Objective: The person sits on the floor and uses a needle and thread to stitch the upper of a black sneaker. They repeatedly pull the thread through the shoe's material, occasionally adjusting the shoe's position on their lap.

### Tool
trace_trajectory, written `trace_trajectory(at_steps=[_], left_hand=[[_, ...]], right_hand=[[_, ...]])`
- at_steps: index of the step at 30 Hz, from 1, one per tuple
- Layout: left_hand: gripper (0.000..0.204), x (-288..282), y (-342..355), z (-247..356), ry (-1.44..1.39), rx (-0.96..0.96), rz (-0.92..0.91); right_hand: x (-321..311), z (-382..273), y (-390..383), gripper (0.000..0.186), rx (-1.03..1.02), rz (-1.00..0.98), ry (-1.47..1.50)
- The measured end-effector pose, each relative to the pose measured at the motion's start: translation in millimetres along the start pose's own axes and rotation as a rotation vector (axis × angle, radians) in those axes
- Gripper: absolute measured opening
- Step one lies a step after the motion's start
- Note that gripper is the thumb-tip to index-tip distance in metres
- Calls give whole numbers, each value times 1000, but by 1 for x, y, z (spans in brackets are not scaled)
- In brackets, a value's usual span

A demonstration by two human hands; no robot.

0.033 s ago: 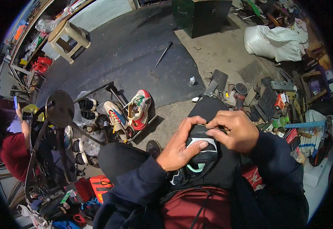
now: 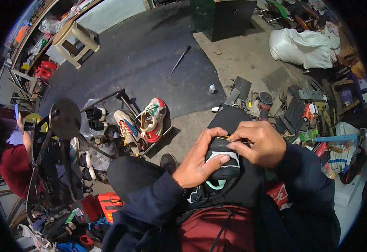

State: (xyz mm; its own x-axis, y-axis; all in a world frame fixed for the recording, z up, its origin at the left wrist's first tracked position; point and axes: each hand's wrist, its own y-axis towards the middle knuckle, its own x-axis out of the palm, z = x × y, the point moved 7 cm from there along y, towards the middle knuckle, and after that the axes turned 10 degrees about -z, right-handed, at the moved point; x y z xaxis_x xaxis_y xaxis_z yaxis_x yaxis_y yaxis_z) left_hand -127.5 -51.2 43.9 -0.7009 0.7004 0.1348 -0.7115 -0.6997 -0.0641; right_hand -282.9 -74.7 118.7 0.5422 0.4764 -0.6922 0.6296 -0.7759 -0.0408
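Observation:
A black shoe (image 2: 227, 171) with a white band and a mint-green part lies across my lap. My left hand (image 2: 194, 166) grips it from the left, thumb pressed on the white band and forefinger reaching over its far end. At that far end, my right hand (image 2: 260, 143) pinches a thin, needle-like metal rod (image 2: 223, 138) between thumb and fingertips. The rod's tip comes close to my left forefinger; whether it enters the shoe I cannot tell.
Left of my knee, a beige-and-red sneaker (image 2: 153, 119) and another sneaker (image 2: 127, 128) rest by a metal stand. A large round-topped metal machine (image 2: 66, 119) stands farther left, near a person in red (image 2: 15, 168). An angle grinder (image 2: 265, 103) and scattered tools lie right.

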Motion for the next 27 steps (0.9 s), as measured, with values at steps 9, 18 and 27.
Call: trace_trajectory(at_steps=[9, 18, 27], left_hand=[[59, -7, 2, -6, 56, 42, -37], [60, -7, 2, -11, -44, 41, -24], [62, -6, 6, -8, -3, 50, -28]], right_hand=[[6, -8, 20, 8, -37, -107, -179], [11, 17, 11, 6, 65, 49, 81], [2, 14, 6, 12, 19, 1, 120]])
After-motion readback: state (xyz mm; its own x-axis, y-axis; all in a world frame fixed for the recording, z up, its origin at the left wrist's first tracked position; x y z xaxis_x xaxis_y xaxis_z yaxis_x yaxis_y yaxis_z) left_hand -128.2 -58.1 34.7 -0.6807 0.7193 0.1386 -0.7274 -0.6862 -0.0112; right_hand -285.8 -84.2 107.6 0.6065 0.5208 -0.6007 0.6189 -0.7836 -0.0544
